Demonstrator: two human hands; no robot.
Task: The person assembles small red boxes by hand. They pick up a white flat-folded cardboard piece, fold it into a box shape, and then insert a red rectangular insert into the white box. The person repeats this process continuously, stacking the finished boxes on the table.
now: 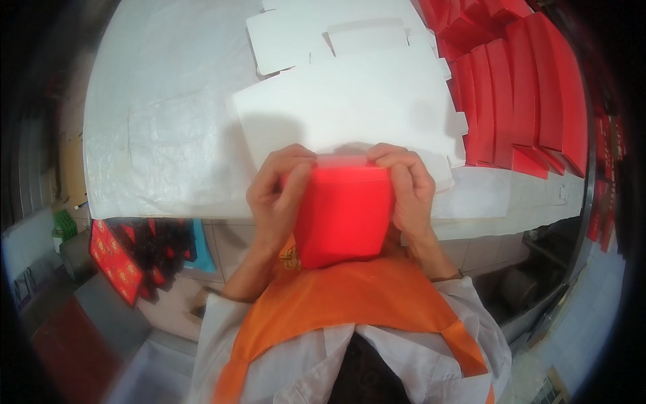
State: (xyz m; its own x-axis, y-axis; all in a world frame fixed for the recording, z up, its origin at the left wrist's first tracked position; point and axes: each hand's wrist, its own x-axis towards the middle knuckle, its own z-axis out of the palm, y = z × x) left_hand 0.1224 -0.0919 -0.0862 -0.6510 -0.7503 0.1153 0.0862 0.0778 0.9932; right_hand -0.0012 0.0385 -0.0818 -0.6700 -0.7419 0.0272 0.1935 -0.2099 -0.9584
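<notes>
Close to my orange apron I hold a red cardboard box (343, 219) by its far edge. A pale flap shows along that edge, between my two hands. My left hand (279, 185) pinches the left corner, thumb pressed against the fingers. At the right corner my right hand (406, 178) pinches in the same way. Beyond the box, flat white cardboard blanks (356, 101) with cut tabs lie stacked on the table; the box and hands hide their near edge.
Several red boxes (505, 101) stand packed in rows at the table's right. A whitish sheet (168, 135) covers the table on the left. Below the table's near left edge sit a red patterned box (114, 259) and dark items (161, 249). A metal drum (521, 286) stands low on the right.
</notes>
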